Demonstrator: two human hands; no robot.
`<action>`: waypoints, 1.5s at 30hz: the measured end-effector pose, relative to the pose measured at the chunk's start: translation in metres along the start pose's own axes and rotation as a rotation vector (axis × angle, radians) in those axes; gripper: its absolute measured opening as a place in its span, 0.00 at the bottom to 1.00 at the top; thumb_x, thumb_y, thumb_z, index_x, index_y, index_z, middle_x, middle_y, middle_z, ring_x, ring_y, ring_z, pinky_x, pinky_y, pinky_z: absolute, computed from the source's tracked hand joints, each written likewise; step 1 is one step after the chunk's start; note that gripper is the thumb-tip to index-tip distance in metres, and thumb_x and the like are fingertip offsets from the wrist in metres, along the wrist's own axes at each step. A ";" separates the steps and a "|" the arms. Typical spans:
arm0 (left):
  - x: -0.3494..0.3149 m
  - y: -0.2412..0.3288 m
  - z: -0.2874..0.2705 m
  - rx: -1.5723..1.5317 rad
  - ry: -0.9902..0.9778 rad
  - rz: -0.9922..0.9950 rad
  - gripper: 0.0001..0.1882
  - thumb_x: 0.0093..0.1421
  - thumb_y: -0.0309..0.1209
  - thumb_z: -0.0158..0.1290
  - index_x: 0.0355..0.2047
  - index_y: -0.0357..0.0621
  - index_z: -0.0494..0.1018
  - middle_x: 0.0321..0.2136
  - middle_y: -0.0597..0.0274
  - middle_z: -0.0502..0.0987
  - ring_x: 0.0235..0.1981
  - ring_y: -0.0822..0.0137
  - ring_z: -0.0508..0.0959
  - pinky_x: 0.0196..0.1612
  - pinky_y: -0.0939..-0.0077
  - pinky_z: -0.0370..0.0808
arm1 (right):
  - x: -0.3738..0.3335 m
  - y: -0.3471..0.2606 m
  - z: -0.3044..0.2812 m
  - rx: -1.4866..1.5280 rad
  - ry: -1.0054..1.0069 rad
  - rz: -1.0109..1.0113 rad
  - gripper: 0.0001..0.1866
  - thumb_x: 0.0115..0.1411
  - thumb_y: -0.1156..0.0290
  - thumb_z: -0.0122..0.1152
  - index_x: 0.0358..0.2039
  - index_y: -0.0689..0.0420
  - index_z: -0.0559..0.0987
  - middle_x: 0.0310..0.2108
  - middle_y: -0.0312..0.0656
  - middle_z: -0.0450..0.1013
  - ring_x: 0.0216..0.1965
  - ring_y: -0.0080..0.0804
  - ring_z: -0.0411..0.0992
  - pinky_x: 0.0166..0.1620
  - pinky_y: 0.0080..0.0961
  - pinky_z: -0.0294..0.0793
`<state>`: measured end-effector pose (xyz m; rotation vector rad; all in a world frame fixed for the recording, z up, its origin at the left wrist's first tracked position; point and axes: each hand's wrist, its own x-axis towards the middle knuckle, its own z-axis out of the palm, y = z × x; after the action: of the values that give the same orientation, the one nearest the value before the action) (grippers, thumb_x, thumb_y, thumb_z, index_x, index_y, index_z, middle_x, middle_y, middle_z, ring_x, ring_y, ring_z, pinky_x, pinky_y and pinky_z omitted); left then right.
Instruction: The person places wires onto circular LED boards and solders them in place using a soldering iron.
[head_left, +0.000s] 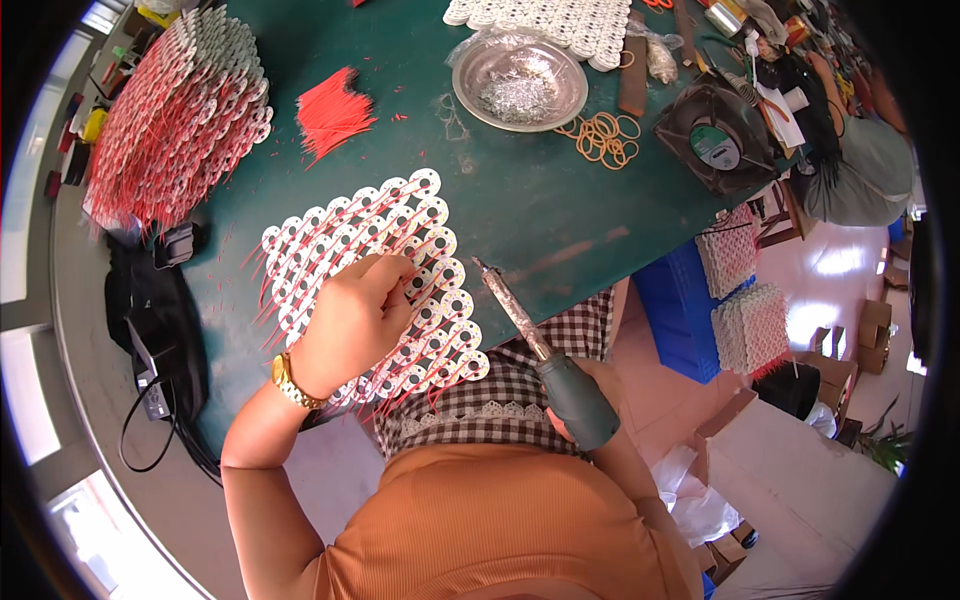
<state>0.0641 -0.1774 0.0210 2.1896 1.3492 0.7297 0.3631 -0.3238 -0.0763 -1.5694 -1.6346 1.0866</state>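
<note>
A panel of joined round white circuit boards (426, 185) lies at the table's near edge, with red wires running across its rows and hanging past its left and near sides. My left hand (350, 325) rests over the middle of this panel, thumb and fingers pinched together. What they grip is hidden; red wires run close by the fingertips. In my right hand (598, 385) is a soldering iron (578, 400), held by its dark green handle. Its metal tip points up and left, just right of the panel and apart from it.
A bundle of cut red wires (335, 115) lies beyond the panel, and wired panels form a tall stack (190, 110) at far left. A metal bowl (462, 95), rubber bands (605, 138) and a black fan (690, 130) stand farther right. Blue crates (675, 310) flank the table.
</note>
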 end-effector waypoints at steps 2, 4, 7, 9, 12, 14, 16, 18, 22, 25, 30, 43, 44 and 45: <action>-0.001 0.002 -0.001 0.107 -0.009 0.043 0.07 0.55 0.17 0.55 0.35 0.36 0.76 0.25 0.51 0.77 0.21 0.56 0.78 0.25 0.68 0.74 | 0.008 -0.006 -0.001 -0.146 0.074 -0.340 0.29 0.46 0.56 0.74 0.42 0.66 0.79 0.32 0.46 0.78 0.29 0.42 0.79 0.32 0.32 0.77; -0.004 0.002 -0.003 0.245 -0.023 0.072 0.05 0.56 0.20 0.59 0.33 0.37 0.76 0.25 0.51 0.77 0.21 0.54 0.78 0.25 0.67 0.74 | 0.012 -0.011 -0.001 -0.130 0.103 -0.370 0.27 0.44 0.56 0.74 0.40 0.61 0.81 0.28 0.45 0.78 0.27 0.42 0.78 0.31 0.33 0.76; -0.003 -0.001 0.002 0.205 0.058 -0.023 0.04 0.56 0.20 0.59 0.32 0.37 0.76 0.25 0.51 0.77 0.21 0.54 0.78 0.24 0.67 0.74 | 0.022 -0.025 -0.013 0.127 -0.408 0.443 0.21 0.42 0.56 0.73 0.35 0.55 0.82 0.24 0.43 0.77 0.25 0.44 0.77 0.29 0.35 0.75; -0.006 -0.007 0.006 0.195 0.102 -0.014 0.04 0.56 0.20 0.59 0.31 0.38 0.75 0.23 0.55 0.77 0.18 0.64 0.76 0.22 0.72 0.72 | 0.018 -0.032 -0.012 0.141 -0.345 0.446 0.20 0.40 0.56 0.72 0.33 0.53 0.82 0.22 0.42 0.76 0.24 0.45 0.76 0.29 0.36 0.74; -0.011 0.006 0.001 -0.283 0.005 -0.299 0.04 0.55 0.18 0.58 0.27 0.37 0.74 0.20 0.71 0.73 0.19 0.86 0.69 0.20 0.87 0.64 | 0.014 -0.052 -0.015 0.197 -0.235 0.608 0.18 0.40 0.55 0.71 0.30 0.51 0.81 0.21 0.41 0.75 0.24 0.46 0.75 0.29 0.37 0.74; -0.012 0.009 0.005 -0.342 -0.054 -0.304 0.04 0.55 0.17 0.57 0.27 0.37 0.74 0.20 0.72 0.73 0.20 0.86 0.69 0.21 0.88 0.64 | 0.009 -0.054 -0.014 0.241 -0.190 0.771 0.18 0.40 0.54 0.70 0.29 0.51 0.81 0.21 0.41 0.76 0.24 0.45 0.75 0.29 0.37 0.74; -0.013 0.008 0.012 -0.293 -0.100 -0.230 0.04 0.54 0.18 0.57 0.26 0.37 0.74 0.19 0.70 0.73 0.18 0.84 0.70 0.20 0.86 0.65 | 0.003 -0.048 -0.013 -0.045 0.007 -0.212 0.05 0.52 0.75 0.68 0.26 0.63 0.81 0.17 0.36 0.71 0.14 0.23 0.66 0.16 0.27 0.62; -0.010 0.007 0.013 -0.195 -0.114 -0.162 0.04 0.54 0.19 0.58 0.25 0.37 0.74 0.18 0.68 0.73 0.17 0.81 0.70 0.20 0.84 0.66 | 0.002 -0.053 -0.021 0.018 -0.053 -0.065 0.05 0.51 0.74 0.68 0.25 0.61 0.81 0.17 0.35 0.73 0.15 0.23 0.67 0.18 0.25 0.64; -0.009 0.008 0.015 -0.085 -0.111 -0.098 0.04 0.50 0.20 0.58 0.24 0.38 0.73 0.17 0.61 0.73 0.15 0.72 0.72 0.19 0.77 0.68 | -0.007 -0.051 -0.020 0.079 0.001 0.035 0.05 0.49 0.71 0.69 0.24 0.58 0.81 0.18 0.34 0.76 0.16 0.24 0.71 0.21 0.22 0.68; -0.008 0.010 0.016 -0.076 -0.104 -0.101 0.04 0.49 0.20 0.58 0.23 0.39 0.73 0.16 0.61 0.72 0.15 0.71 0.72 0.20 0.75 0.68 | -0.009 -0.038 -0.023 -0.085 -0.075 -0.213 0.25 0.41 0.60 0.74 0.38 0.61 0.79 0.30 0.43 0.79 0.26 0.40 0.77 0.28 0.30 0.74; -0.009 0.010 0.017 -0.067 -0.103 -0.129 0.05 0.49 0.21 0.58 0.22 0.40 0.72 0.15 0.62 0.71 0.14 0.70 0.71 0.20 0.74 0.68 | -0.009 -0.037 -0.022 -0.050 -0.088 -0.216 0.25 0.41 0.59 0.74 0.38 0.61 0.79 0.30 0.43 0.78 0.26 0.41 0.77 0.28 0.31 0.74; -0.004 0.009 0.016 -0.086 -0.133 -0.160 0.05 0.47 0.21 0.58 0.20 0.42 0.72 0.14 0.62 0.72 0.15 0.65 0.74 0.21 0.71 0.70 | 0.002 -0.039 -0.023 -0.209 -0.093 -0.366 0.26 0.42 0.58 0.73 0.35 0.63 0.76 0.29 0.46 0.76 0.24 0.42 0.76 0.27 0.32 0.74; -0.005 0.008 0.017 -0.079 -0.109 -0.132 0.06 0.48 0.21 0.59 0.20 0.42 0.72 0.12 0.65 0.70 0.13 0.71 0.70 0.19 0.75 0.66 | 0.002 -0.041 -0.021 -0.208 -0.096 -0.368 0.26 0.42 0.58 0.73 0.35 0.63 0.76 0.29 0.46 0.76 0.24 0.42 0.76 0.27 0.32 0.74; -0.005 0.009 0.017 -0.078 -0.107 -0.135 0.06 0.48 0.21 0.59 0.20 0.42 0.72 0.12 0.65 0.70 0.13 0.71 0.70 0.19 0.75 0.66 | 0.002 -0.043 -0.018 -0.170 -0.034 -0.324 0.19 0.42 0.62 0.72 0.32 0.58 0.77 0.24 0.41 0.76 0.22 0.40 0.75 0.26 0.33 0.73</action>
<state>0.0792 -0.1872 0.0131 2.0249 1.3755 0.5959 0.3577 -0.3172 -0.0305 -1.3294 -1.9655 0.8252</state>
